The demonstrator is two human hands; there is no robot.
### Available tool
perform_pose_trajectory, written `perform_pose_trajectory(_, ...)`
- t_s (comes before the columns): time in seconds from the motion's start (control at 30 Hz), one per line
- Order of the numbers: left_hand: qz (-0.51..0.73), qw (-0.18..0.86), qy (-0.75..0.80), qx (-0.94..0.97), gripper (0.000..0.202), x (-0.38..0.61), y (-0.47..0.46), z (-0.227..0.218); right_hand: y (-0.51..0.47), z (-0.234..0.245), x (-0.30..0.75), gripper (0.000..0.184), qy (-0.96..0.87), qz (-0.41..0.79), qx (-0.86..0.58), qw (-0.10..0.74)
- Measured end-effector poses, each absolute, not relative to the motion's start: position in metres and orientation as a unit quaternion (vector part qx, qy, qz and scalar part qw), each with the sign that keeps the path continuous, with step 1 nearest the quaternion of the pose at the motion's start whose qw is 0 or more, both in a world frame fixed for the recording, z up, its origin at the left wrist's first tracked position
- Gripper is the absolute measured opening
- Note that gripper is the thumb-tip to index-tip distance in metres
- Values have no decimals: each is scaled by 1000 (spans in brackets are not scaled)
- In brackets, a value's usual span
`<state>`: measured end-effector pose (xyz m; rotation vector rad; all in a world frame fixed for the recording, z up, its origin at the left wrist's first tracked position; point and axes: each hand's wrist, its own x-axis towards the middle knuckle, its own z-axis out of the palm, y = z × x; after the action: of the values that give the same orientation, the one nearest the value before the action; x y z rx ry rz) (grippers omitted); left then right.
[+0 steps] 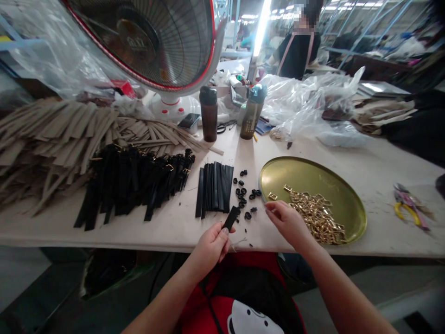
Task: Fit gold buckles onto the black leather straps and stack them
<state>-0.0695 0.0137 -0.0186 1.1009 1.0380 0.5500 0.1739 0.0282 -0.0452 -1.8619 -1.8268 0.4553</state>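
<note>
My left hand [212, 241] is closed around a short black strap [231, 218], which points up and away from me above the table's front edge. Over the left rim of the gold oval tray [333, 183] reaches my right hand [287, 221]. Its fingers are loosely bent with the thumb a little apart, and I see nothing between them. A heap of gold buckles [316, 218] fills the tray's near part, and one loose buckle [273, 196] lies just beyond my right fingertips. Several small black loops [241, 191] are scattered between the hands, beside a row of flat black strips [215, 188].
Finished-looking black straps with buckles [139, 181] pile at left, before beige strips [52, 144]. Behind stand a large fan [153, 41], a dark bottle [209, 116] and a blue-lidded bottle [253, 113]. Pliers [410, 208] lie far right. A person [297, 51] is in the background.
</note>
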Motion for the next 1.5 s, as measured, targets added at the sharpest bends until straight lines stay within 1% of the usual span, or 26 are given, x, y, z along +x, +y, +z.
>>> perform_pose_trajectory(0.2,254,673,462,519,27,-75,2,-16,50,-54,148,14,-745,115,-647,112)
perform_pose_trajectory(0.33,244,667,470,524,27,-83,-6,-19,44,-57,150,8,-742,75,-662,79)
perform_pose_trajectory(0.47,234,664,472,530,27,-84,-11,-20,32,-56,152,15,-734,35,-678,20)
perform_pose_trajectory(0.53,235,661,471,534,28,-83,-11,-21,30,-54,153,16,-732,18,-681,28)
perform_pose_trajectory(0.63,241,659,477,529,28,-84,-9,-21,36,-50,158,21,-725,-1,-686,57)
perform_pose_trajectory(0.77,239,661,484,522,28,-86,-7,-23,60,-45,162,23,-714,-27,-698,56)
perform_pose_trajectory(0.83,233,664,486,518,28,-85,-6,-25,74,-44,160,21,-712,-35,-699,50)
perform_pose_trajectory(0.93,232,665,489,514,28,-84,-3,-26,87,-43,153,19,-732,-40,-680,16)
perform_pose_trajectory(1.03,232,663,494,513,28,-83,0,-26,88,-43,146,18,-760,-19,-650,-6)
perform_pose_trajectory(1.1,227,662,499,510,28,-83,2,-27,85,-43,146,21,-772,5,-635,6)
perform_pose_trajectory(1.2,222,665,502,507,29,-83,5,-28,90,-44,148,27,-764,21,-642,50)
perform_pose_trajectory(1.3,223,670,499,503,30,-83,7,-28,113,-45,147,27,-745,22,-661,88)
perform_pose_trajectory(1.4,226,671,499,499,31,-84,9,-28,138,-49,139,30,-766,27,-636,96)
perform_pose_trajectory(1.5,234,667,501,499,31,-86,8,-29,145,-53,131,30,-796,42,-598,85)
